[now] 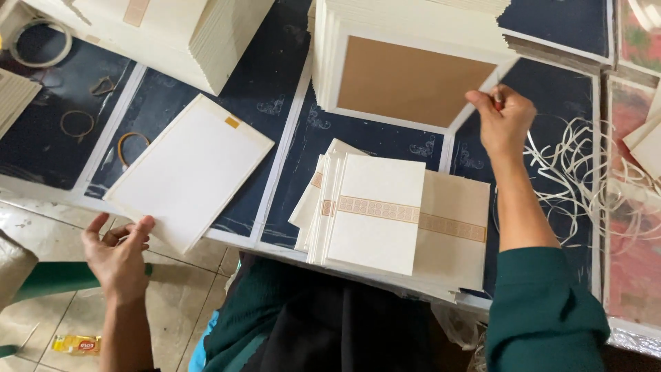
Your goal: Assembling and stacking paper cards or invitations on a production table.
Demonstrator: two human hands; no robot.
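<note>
A tabletop (275, 179) covered in dark blue printed sheets carries several paper stacks. The right hand (506, 120) pinches, fingers closed, the corner of the top cream-bordered brown card (406, 79) on the tall far stack, peeling it up to separate it from those beneath. The left hand (118, 255) hovers at the near table edge, fingers loosely spread, touching the lower corner of a single white card (189, 169) lying angled. Folded cream covers with a gold patterned band (385, 213) sit fanned between the hands, within easy reach.

The person wears a dark green top. Its sleeve covers the right upper arm; both forearms are bare. Dark fabric covers the lap.
</note>
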